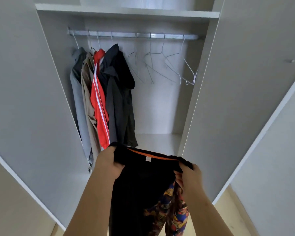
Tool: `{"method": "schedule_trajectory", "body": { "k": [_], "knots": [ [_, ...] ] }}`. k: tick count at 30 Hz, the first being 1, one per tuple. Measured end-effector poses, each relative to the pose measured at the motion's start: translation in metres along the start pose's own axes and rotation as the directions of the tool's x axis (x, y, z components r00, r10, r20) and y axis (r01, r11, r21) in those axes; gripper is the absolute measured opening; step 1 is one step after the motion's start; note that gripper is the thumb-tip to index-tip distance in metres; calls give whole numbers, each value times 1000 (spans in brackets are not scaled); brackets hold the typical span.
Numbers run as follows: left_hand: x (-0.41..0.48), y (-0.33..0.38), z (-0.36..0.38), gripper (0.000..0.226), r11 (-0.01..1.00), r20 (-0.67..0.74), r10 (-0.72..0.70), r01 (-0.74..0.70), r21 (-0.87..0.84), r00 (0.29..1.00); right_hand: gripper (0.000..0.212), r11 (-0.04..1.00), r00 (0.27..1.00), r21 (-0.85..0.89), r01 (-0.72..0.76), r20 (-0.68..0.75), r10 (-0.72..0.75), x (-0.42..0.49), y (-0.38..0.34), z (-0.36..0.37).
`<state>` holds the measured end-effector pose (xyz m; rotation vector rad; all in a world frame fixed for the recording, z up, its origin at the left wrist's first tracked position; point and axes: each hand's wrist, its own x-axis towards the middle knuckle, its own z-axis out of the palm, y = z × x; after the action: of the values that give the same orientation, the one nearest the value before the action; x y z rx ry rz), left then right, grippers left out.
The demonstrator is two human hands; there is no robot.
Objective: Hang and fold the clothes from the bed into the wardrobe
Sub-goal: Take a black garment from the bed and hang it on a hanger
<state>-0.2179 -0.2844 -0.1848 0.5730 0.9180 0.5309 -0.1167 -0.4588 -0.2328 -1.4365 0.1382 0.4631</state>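
I stand in front of the open wardrobe (160, 116). A black garment (140, 184) with an orange inner collar band hangs between my hands. My left hand (109, 164) grips its left shoulder and my right hand (189, 178) pinches its right shoulder. Below my right hand a colourful patterned cloth (170, 212) hangs down; whether that hand holds it too I cannot tell. On the rail (134, 35) several garments hang at the left: grey (78, 103), beige (88, 99), red with white stripes (99, 103) and dark grey (119, 99).
Several bare wire hangers (163, 67) hang on the right half of the rail. Both wardrobe doors (24, 99) stand open to either side. A white shelf (126, 11) runs above the rail. The wardrobe floor (158, 142) lies below the hangers.
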Motion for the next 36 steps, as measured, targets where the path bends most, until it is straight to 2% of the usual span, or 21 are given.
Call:
{"method": "schedule_trajectory", "body": {
  "k": [3,6,9,12,15,18,20,21,28,32,36],
  "knots": [
    [30,25,25,14,996,-12,60,-59,62,998,10,1000,1000,-13,24,-8,-24,32,-13,28],
    [55,41,32,6,996,-29,21,-18,92,999,16,999,1000,-39,21,-23,-22,64,-20,56],
    [82,58,43,18,994,-35,37,-33,103,999,11,1000,1000,-28,-6,1,7,96,-29,82],
    [111,66,64,19,997,-43,77,-76,35,996,11,999,999,-51,4,53,-1,135,-40,102],
    [143,76,98,9,986,-47,150,-152,-64,988,21,996,992,-84,25,124,-15,183,-59,120],
    [171,87,132,22,950,-91,269,-279,-137,959,14,990,980,-140,5,200,23,227,-82,133],
    [187,95,151,21,924,-115,316,-333,-187,942,5,984,970,-178,13,242,31,252,-94,138],
    [191,97,157,20,921,-122,311,-330,-205,943,2,979,966,-202,28,256,25,258,-99,141],
    [218,114,209,24,855,-145,278,-313,-414,950,18,963,940,-233,135,337,-50,312,-132,173],
    [232,128,215,23,839,-156,298,-337,-427,942,14,945,909,-208,253,386,-158,324,-155,202],
    [247,148,216,25,859,-121,284,-308,-409,951,20,907,853,-159,390,433,-291,329,-181,240]
  ]
}}
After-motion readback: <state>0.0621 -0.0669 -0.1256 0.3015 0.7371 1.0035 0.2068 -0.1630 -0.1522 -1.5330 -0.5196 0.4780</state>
